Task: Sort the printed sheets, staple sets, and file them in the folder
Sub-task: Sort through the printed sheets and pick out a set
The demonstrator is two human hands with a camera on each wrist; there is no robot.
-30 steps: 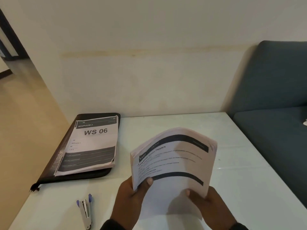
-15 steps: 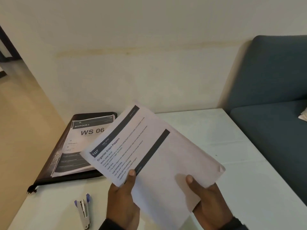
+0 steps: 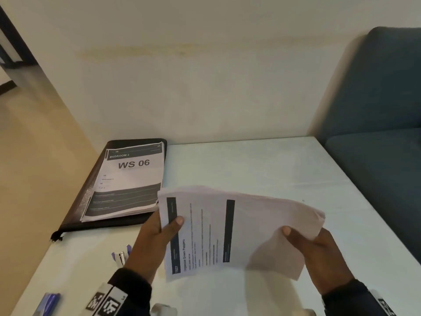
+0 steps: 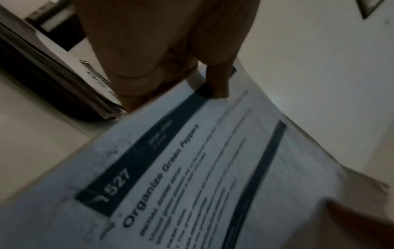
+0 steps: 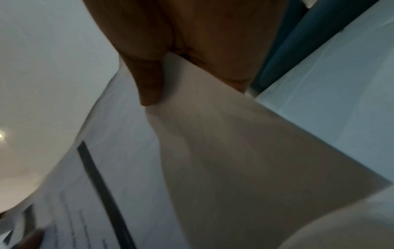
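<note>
At table centre, six o'clock of the wall: printed sheets [image 3: 239,226], pinched by your left hand [image 3: 157,238] and right hand [image 3: 319,252]; square edges, then reach the stapler [image 3: 120,257] at eight o'clock.

Your left hand [image 3: 155,242] hides most of the stapler [image 3: 121,256], your fingers vanish beneath the sheets [image 3: 239,229], whose small print blurs beyond reading, and the bottom edge crops a blue object [image 3: 46,303] you cannot identify.
</note>
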